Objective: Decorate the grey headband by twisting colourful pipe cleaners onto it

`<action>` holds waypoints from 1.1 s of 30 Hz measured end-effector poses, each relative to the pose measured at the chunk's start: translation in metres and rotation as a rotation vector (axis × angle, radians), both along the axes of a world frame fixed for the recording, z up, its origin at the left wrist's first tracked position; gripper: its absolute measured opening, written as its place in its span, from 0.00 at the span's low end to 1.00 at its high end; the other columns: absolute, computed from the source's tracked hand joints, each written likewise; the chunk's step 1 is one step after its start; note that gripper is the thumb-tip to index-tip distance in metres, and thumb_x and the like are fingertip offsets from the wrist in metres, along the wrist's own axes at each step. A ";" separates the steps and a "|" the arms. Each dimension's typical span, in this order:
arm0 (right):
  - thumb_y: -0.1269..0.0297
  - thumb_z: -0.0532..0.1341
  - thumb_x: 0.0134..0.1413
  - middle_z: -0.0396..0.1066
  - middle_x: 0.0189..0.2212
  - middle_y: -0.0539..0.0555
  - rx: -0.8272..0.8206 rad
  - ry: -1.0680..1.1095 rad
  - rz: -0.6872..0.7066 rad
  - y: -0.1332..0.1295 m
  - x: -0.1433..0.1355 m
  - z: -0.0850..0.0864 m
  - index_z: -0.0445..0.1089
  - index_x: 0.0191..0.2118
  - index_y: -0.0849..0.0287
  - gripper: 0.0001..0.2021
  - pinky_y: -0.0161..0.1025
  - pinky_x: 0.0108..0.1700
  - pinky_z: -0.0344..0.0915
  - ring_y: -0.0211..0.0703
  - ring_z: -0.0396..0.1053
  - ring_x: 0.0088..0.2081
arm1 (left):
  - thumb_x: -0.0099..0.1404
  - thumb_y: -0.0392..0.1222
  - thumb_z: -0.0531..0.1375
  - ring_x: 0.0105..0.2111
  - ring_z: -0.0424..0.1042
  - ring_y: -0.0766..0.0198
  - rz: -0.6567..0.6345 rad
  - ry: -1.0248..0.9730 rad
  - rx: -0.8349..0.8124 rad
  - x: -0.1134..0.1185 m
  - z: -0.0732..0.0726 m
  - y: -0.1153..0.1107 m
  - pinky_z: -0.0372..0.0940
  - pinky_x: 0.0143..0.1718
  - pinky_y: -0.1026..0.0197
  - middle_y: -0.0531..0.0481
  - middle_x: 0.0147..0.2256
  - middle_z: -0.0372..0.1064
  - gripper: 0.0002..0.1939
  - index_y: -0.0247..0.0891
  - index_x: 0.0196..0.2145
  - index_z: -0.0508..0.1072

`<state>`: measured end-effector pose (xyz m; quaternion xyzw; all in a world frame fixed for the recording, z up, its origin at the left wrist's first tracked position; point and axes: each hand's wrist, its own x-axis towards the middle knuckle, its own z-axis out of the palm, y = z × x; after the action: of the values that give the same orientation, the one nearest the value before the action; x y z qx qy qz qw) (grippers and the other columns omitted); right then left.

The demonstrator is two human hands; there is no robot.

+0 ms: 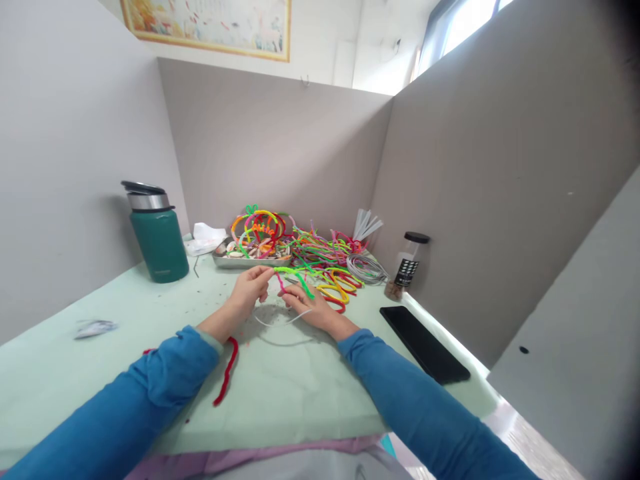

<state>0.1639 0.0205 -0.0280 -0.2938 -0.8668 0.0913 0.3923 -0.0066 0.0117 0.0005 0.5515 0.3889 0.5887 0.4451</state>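
My left hand (pixel 246 293) pinches a green pipe cleaner (pixel 304 285) and a pink pipe cleaner (pixel 280 283) where they meet at its fingertips. Close by on the right, my right hand (pixel 311 308) has its thumb and fingers closed on the lower part of the pink one. The green length arches over and lies across the back of that hand. Below both hands curves a thin white hoop (pixel 277 325), its upper part hidden by the fingers. A dark red pipe cleaner (pixel 227 377) rests on the table beside my left forearm.
Behind my hands stand a metal tray (pixel 250 263) with finished loops and a pile of coloured pipe cleaners (pixel 320 248). A coil of grey wire (pixel 367 268), a jar (pixel 406 267) and a black phone (pixel 425 343) are rightward. A green bottle (pixel 159 240) stands left. Grey partitions enclose the table.
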 end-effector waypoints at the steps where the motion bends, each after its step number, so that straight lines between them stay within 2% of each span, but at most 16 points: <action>1: 0.59 0.52 0.58 0.69 0.31 0.51 0.035 -0.014 -0.030 0.000 0.000 -0.001 0.69 0.37 0.56 0.11 0.34 0.38 0.58 0.37 0.63 0.33 | 0.51 0.49 0.62 0.11 0.44 0.77 0.006 -0.023 -0.007 -0.001 0.000 0.000 0.48 0.12 0.70 0.65 0.13 0.44 0.15 0.36 0.29 0.63; 3: 0.60 0.52 0.58 0.69 0.31 0.51 0.084 -0.042 -0.055 -0.001 -0.001 -0.003 0.69 0.37 0.56 0.11 0.35 0.38 0.57 0.38 0.63 0.32 | 0.50 0.49 0.62 0.11 0.44 0.77 0.042 -0.046 -0.014 -0.002 0.000 0.001 0.47 0.12 0.70 0.65 0.13 0.43 0.16 0.36 0.29 0.63; 7: 0.61 0.52 0.58 0.67 0.26 0.50 0.107 -0.110 0.021 -0.008 -0.001 0.001 0.68 0.36 0.57 0.10 0.33 0.32 0.55 0.36 0.62 0.27 | 0.50 0.50 0.61 0.11 0.47 0.76 0.163 -0.002 -0.031 -0.004 -0.001 0.005 0.47 0.12 0.70 0.64 0.13 0.46 0.16 0.35 0.30 0.64; 9: 0.59 0.51 0.58 0.66 0.25 0.49 0.093 -0.097 0.032 -0.012 -0.001 0.004 0.68 0.34 0.58 0.11 0.32 0.31 0.55 0.35 0.61 0.26 | 0.50 0.50 0.61 0.11 0.47 0.76 0.178 0.014 -0.052 -0.005 -0.002 0.006 0.47 0.12 0.69 0.64 0.13 0.47 0.17 0.35 0.30 0.65; 13: 0.61 0.45 0.61 0.67 0.24 0.49 -0.008 -0.045 0.070 -0.010 0.002 0.007 0.68 0.30 0.58 0.18 0.32 0.32 0.56 0.36 0.62 0.27 | 0.49 0.49 0.62 0.11 0.45 0.77 0.119 -0.065 -0.091 -0.009 -0.003 0.007 0.47 0.12 0.70 0.65 0.13 0.44 0.16 0.36 0.30 0.63; 16: 0.59 0.47 0.60 0.67 0.26 0.52 -0.067 0.084 -0.032 0.001 0.005 0.004 0.70 0.32 0.60 0.17 0.33 0.33 0.57 0.37 0.63 0.29 | 0.50 0.48 0.63 0.11 0.43 0.77 0.075 -0.111 -0.122 -0.013 -0.004 0.008 0.46 0.13 0.70 0.65 0.13 0.41 0.16 0.37 0.28 0.62; 19: 0.61 0.50 0.59 0.68 0.28 0.52 -0.075 0.215 -0.051 0.011 0.008 0.001 0.69 0.34 0.61 0.13 0.34 0.35 0.58 0.38 0.63 0.31 | 0.50 0.48 0.63 0.11 0.42 0.77 0.037 -0.047 -0.192 -0.015 -0.005 0.008 0.44 0.12 0.70 0.65 0.13 0.41 0.15 0.37 0.28 0.61; 24: 0.57 0.49 0.59 0.63 0.24 0.51 -0.119 0.328 -0.059 0.013 0.010 0.003 0.66 0.26 0.61 0.17 0.34 0.30 0.57 0.37 0.59 0.28 | 0.51 0.48 0.62 0.11 0.42 0.76 -0.045 0.058 -0.277 -0.012 -0.007 0.007 0.43 0.12 0.70 0.65 0.13 0.40 0.15 0.38 0.26 0.61; 28: 0.57 0.50 0.57 0.66 0.27 0.52 -0.144 0.328 -0.002 0.011 0.011 0.005 0.68 0.30 0.62 0.15 0.33 0.32 0.58 0.37 0.61 0.30 | 0.51 0.48 0.62 0.11 0.42 0.76 -0.050 0.081 -0.283 -0.013 -0.008 0.008 0.43 0.12 0.70 0.65 0.13 0.41 0.14 0.38 0.26 0.61; 33: 0.60 0.54 0.55 0.67 0.34 0.54 -0.111 0.305 0.002 0.010 0.011 0.005 0.68 0.40 0.60 0.12 0.34 0.34 0.61 0.37 0.63 0.33 | 0.49 0.48 0.62 0.10 0.44 0.76 -0.001 0.142 -0.272 -0.013 -0.011 0.011 0.44 0.12 0.70 0.64 0.11 0.43 0.14 0.37 0.26 0.63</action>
<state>0.1751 0.0306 -0.0227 -0.2971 -0.7910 0.1832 0.5025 -0.0195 0.0223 -0.0109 0.5263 0.4955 0.4898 0.4873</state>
